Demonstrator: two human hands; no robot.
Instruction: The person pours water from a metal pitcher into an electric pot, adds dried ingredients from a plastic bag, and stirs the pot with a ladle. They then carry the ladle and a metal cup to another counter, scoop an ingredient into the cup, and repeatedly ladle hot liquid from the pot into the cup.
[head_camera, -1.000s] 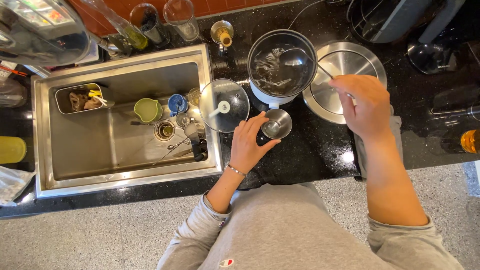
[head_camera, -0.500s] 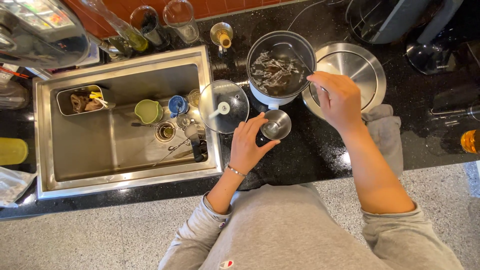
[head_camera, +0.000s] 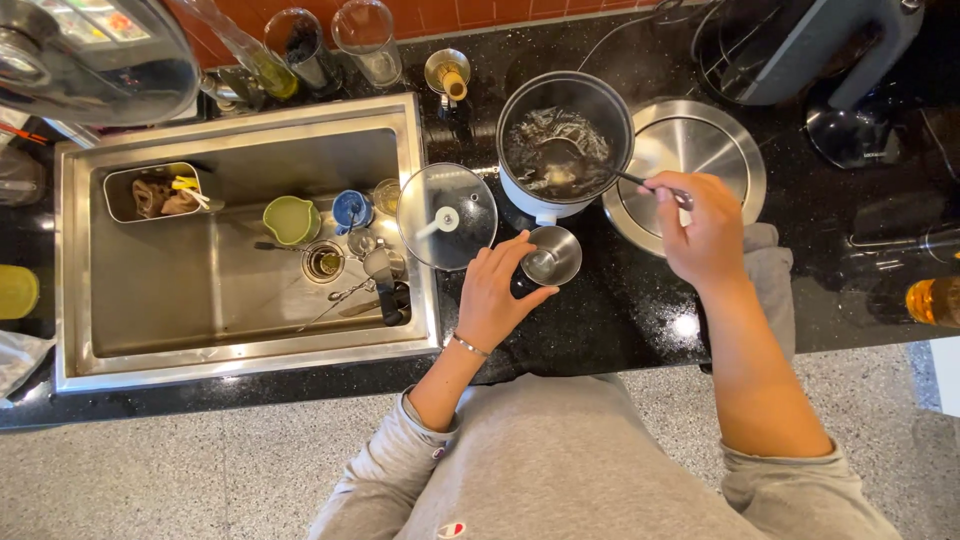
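Black speckled counter (head_camera: 620, 310) with a steel sink (head_camera: 240, 360) on the left, red tile at the back. I see the left hand (head_camera: 495, 295) wrapped around a small steel cup (head_camera: 550, 257), shiny, round and looking empty, standing on the counter just in front of the pot (head_camera: 565, 135), while the right hand (head_camera: 705, 225) pinches a ladle (head_camera: 600, 170) whose bowl sits in the pot's dark steaming liquid with some pale bits in it. A glass lid (head_camera: 447, 217) rests on the sink edge beside the cup, a round steel lid (head_camera: 700, 150) lies right of the pot, and the sink holds a green cup (head_camera: 291, 220), a blue cup (head_camera: 352, 210), utensils and a steel tub (head_camera: 160, 192) of scraps.
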